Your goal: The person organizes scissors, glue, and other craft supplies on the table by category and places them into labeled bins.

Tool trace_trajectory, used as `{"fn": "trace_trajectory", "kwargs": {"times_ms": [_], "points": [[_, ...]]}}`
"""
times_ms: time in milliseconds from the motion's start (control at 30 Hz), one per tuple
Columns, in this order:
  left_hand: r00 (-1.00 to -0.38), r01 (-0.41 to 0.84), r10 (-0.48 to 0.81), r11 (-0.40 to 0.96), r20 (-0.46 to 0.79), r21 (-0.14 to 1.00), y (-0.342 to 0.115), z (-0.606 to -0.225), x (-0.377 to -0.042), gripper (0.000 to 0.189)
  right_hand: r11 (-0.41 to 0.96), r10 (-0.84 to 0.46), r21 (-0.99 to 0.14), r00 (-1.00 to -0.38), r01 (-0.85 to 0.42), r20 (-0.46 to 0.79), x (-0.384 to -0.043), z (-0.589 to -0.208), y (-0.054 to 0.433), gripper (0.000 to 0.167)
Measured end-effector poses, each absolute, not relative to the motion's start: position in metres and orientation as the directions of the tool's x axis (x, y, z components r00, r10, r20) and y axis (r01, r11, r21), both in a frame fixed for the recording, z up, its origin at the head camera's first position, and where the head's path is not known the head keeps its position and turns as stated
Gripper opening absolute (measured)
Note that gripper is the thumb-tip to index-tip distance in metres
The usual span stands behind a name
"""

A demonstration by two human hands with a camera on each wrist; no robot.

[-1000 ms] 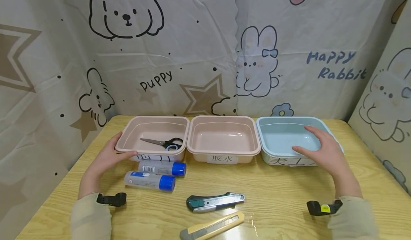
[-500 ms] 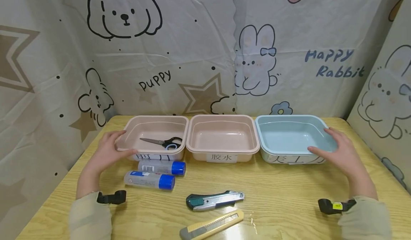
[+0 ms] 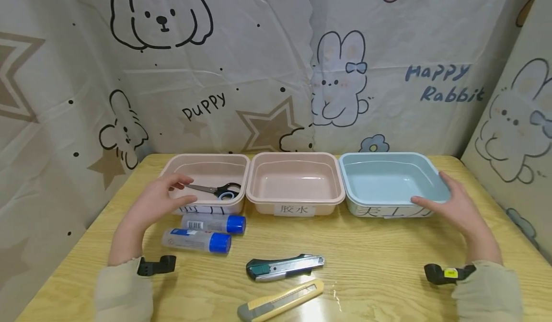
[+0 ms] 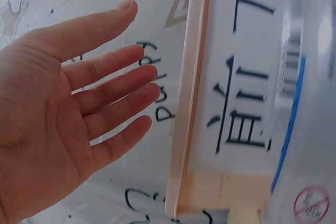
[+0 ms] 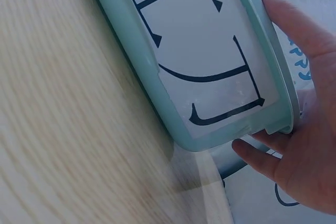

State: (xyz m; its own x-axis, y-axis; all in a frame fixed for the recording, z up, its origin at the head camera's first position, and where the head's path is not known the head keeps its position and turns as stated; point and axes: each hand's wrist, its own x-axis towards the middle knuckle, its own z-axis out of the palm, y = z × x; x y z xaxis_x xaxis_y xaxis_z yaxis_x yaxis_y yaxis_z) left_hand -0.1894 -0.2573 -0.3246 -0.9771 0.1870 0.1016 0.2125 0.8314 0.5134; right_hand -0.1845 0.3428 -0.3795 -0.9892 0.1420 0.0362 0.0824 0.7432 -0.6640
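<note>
My left hand point(image 3: 157, 197) is held over the near left corner of the left pink bin point(image 3: 247, 178), fingers extended and nothing in them. In the left wrist view, its palm point(image 4: 47, 108) and spread fingers show apart from the bin's labelled front. Inside that bin lie black-handled scissors point(image 3: 226, 189) with a blue ring. My right hand point(image 3: 463, 212) holds the near right corner of the blue bin point(image 3: 351, 183), thumb at the front rim and fingers along the right side. In the right wrist view the fingers partly pass behind the blue bin's end point(image 5: 210, 142).
Between the two stands another pink bin point(image 3: 295, 209) with a paper label. Two glue bottles with blue caps point(image 3: 220, 243) lie before the left bin. A green utility knife point(image 3: 284, 268) and a yellow one point(image 3: 280, 301) lie nearer. A printed curtain point(image 3: 258, 63) hangs behind.
My right hand has moved right from over the blue bin to its near right corner. My left hand has left the left bin's rim and shifted right over it. The view has turned slightly.
</note>
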Motion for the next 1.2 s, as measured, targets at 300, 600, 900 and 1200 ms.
{"fn": "trace_trajectory", "kwargs": {"times_ms": [300,600,900,1200], "points": [[-0.941,0.330,0.317,0.783,0.119,0.527,-0.241,-0.330,-0.189,0.025,0.709,0.142,-0.697,-0.990,0.104,-0.004,-0.187,-0.384,0.341,0.106],[-0.921,0.378,0.376,0.789,0.105,0.485,-0.238,-0.335,-0.171,0.016,0.709,0.122,-0.696,-0.992,0.113,-0.036,-0.186,-0.383,0.348,0.105],[-0.901,0.396,0.431,0.862,-0.045,0.315,-0.233,-0.349,-0.147,0.028,0.666,0.077,-0.742,-0.997,0.074,-0.030,-0.183,-0.384,0.354,0.105],[-0.897,0.438,0.440,0.879,0.031,0.190,-0.236,-0.370,-0.144,0.040,0.625,0.063,-0.779,-0.998,0.049,-0.012,-0.182,-0.390,0.362,0.103]]}}
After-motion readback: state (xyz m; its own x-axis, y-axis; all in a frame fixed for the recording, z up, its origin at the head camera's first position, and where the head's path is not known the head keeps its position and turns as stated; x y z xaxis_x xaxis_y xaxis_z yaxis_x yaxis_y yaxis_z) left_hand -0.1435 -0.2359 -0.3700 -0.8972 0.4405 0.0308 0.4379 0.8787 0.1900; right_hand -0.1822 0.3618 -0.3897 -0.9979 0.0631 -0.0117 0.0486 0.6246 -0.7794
